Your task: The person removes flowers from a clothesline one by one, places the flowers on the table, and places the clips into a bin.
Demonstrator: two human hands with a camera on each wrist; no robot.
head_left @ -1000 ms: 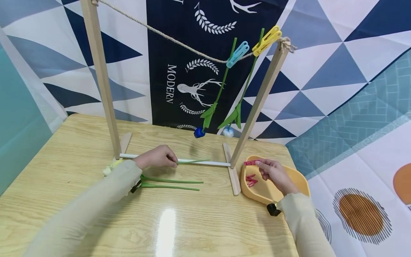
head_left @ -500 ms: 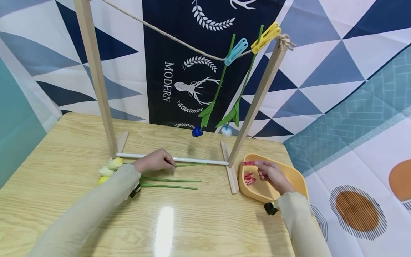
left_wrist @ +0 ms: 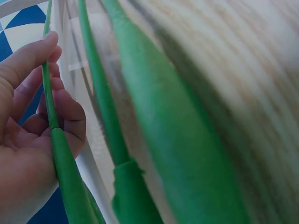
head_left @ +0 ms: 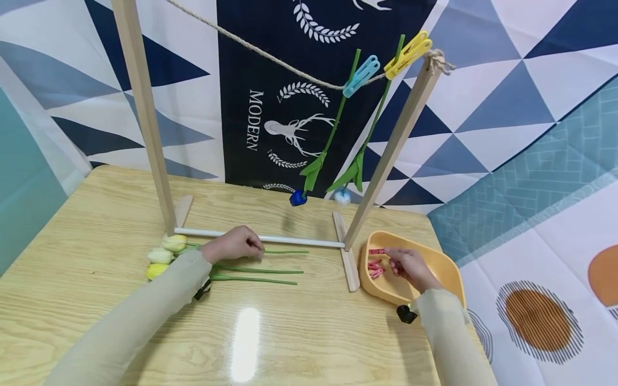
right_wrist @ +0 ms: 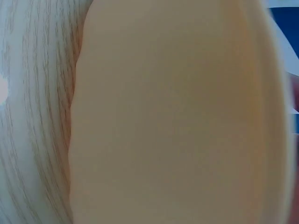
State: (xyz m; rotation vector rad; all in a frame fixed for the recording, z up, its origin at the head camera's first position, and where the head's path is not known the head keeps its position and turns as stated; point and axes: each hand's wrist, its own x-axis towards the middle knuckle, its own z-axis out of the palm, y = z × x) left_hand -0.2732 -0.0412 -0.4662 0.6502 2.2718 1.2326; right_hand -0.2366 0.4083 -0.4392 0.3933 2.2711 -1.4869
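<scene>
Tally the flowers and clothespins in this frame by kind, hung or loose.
Flowers hanging from the rope: 2
Flowers lying on the table: 3
Clips on the rope: 2
Red clips in the tray: about 3
Total: about 10

2 arms in long beige sleeves, bare hands

Both sleeves (head_left: 120, 327) are the same pale beige, a smooth, slightly stretchy-looking fabric that runs unbroken from the bottom edge of the head view to each wrist, with soft creases along the forearm and no print or seam markings visible. The left hand (head_left: 233, 244) and right hand (head_left: 410, 265) are bare, with no rings or gloves. A small black device (head_left: 405, 313) sits under the right cuff, and a similar black piece (head_left: 201, 289) shows under the left cuff. The left wrist view shows bare fingers (left_wrist: 32, 56) with short nails.
</scene>
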